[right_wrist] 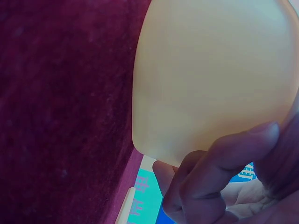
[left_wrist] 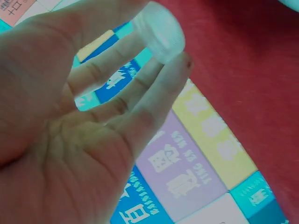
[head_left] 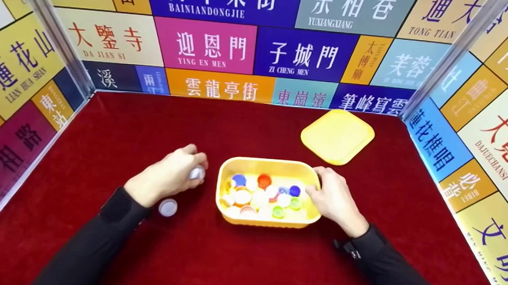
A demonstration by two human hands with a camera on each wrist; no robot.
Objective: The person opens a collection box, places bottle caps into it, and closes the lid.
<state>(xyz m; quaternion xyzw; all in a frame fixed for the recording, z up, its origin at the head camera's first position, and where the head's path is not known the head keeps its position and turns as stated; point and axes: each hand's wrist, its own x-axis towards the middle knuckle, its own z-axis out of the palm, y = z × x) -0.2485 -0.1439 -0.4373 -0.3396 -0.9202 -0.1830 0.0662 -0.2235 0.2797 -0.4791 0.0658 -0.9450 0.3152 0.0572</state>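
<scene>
My left hand (head_left: 172, 173) pinches a white bottle cap (head_left: 197, 172) between thumb and fingers, left of the yellow plastic box. In the left wrist view that cap (left_wrist: 161, 32) looks translucent with a ridged side. The yellow box (head_left: 267, 224) sits on the red cloth and holds several bottle caps in white, blue, red and green. My right hand (head_left: 336, 199) grips the box's right end, thumb at the rim. The right wrist view has the box's outer wall (right_wrist: 210, 79) with curled fingers (right_wrist: 205, 186) against it. Near my left wrist lies another pale cap (head_left: 168, 207).
A yellow lid (head_left: 337, 137) lies flat on the red cloth (head_left: 247, 264), behind the box to the right. Printed panels with Chinese place names (head_left: 205, 44) wall the table at the back and both sides, with metal posts (head_left: 454, 57) at the corners.
</scene>
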